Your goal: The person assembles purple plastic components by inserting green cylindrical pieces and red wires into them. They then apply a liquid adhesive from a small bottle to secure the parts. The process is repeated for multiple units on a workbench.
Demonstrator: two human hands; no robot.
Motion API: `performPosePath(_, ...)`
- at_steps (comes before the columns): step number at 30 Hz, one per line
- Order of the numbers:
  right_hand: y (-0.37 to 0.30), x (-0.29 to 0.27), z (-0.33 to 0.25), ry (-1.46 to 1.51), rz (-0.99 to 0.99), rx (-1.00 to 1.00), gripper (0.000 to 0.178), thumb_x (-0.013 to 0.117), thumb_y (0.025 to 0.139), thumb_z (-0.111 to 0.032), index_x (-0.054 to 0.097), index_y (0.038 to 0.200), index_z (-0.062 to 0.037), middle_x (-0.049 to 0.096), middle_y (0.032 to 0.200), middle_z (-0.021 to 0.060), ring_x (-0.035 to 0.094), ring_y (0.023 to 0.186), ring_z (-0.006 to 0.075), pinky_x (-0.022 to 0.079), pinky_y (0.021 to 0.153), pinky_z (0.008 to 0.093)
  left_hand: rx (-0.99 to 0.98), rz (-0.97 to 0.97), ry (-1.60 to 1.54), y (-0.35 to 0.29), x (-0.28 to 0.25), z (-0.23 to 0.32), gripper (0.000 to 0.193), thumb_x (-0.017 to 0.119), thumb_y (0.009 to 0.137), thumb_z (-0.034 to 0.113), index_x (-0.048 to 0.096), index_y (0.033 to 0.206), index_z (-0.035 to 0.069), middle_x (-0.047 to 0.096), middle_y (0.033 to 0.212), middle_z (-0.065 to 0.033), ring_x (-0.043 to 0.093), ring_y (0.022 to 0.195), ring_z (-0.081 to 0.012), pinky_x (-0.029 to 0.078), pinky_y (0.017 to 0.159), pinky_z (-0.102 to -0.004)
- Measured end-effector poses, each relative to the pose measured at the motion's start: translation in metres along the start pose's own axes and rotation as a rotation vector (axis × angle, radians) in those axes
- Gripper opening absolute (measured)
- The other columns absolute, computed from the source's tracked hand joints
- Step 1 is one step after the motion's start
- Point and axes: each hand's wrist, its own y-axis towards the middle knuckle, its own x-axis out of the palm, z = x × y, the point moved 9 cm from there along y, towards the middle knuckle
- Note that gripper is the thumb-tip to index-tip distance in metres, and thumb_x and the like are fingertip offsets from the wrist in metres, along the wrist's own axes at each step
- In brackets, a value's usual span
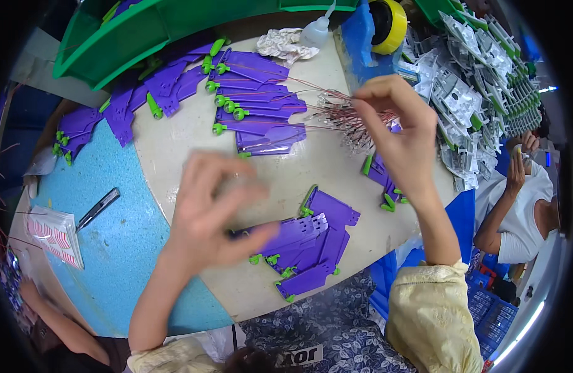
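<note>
My left hand (pixel 215 211), smeared by motion, hovers over the table with fingers apart and nothing visible in them. Purple plastic pieces with green ends (pixel 311 242) lie in a loose pile just right of its thumb. My right hand (pixel 401 130) pinches thin red wire (pixel 345 96) between thumb and forefinger, at the edge of a bundle of red wires with small clear tips (pixel 354 121). Beyond my left hand lies a row of purple pieces (pixel 261 102) with green knobs; red wires run from them toward the bundle. Partly behind my right wrist is another purple piece (pixel 378 171).
A green bin (pixel 118 50) stands at the back left, more purple pieces (pixel 122 109) before it. Grey parts (pixel 466 93) are heaped at right, near a yellow tape roll (pixel 395 26). A black pen (pixel 99 209) lies on the blue mat (pixel 125 248). Other people work at both sides.
</note>
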Motion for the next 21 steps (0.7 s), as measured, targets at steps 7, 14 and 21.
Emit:
performPosePath(7, -0.009, 0.032, 0.017, -0.157, -0.126, -0.077, 0.01, 0.068, 0.087, 0.002, 0.072, 0.095, -0.0015, 0.063, 0.091, 0.0118, 0.064, 0.073, 0.0268, 0.052, 0.066, 0.0355, -0.196, -0.176, -0.121, -0.051, 0.025, 0.006, 0.039, 0.086, 0.072, 0.008, 0.076, 0.109, 0.007, 0.067, 0.118, -0.0122, 0.063, 0.093, -0.026, 0.055, 0.071, -0.0342)
performPosePath(14, 0.008, 0.006, -0.039, -0.138, -0.042, -0.42, 0.015, 0.068, 0.086, 0.005, 0.065, 0.101, 0.0004, 0.062, 0.096, 0.0128, 0.063, 0.084, 0.0283, 0.052, 0.076, 0.0352, -0.196, 0.007, 0.089, -0.012, 0.036, -0.012, 0.031, 0.08, 0.075, 0.001, 0.071, 0.104, 0.0, 0.066, 0.113, -0.0144, 0.065, 0.091, -0.0276, 0.056, 0.074, -0.0376)
performPosePath(21, -0.036, 0.053, -0.053, 0.052, -0.358, -0.114, 0.016, 0.07, 0.082, 0.002, 0.058, 0.092, 0.0018, 0.059, 0.088, 0.0189, 0.063, 0.074, 0.0384, 0.05, 0.063, 0.0465, -0.211, 0.134, -0.037, 0.001, 0.051, -0.018, 0.062, 0.083, 0.069, -0.001, 0.059, 0.126, 0.0, 0.066, 0.113, -0.0164, 0.066, 0.093, -0.0303, 0.058, 0.078, -0.0371)
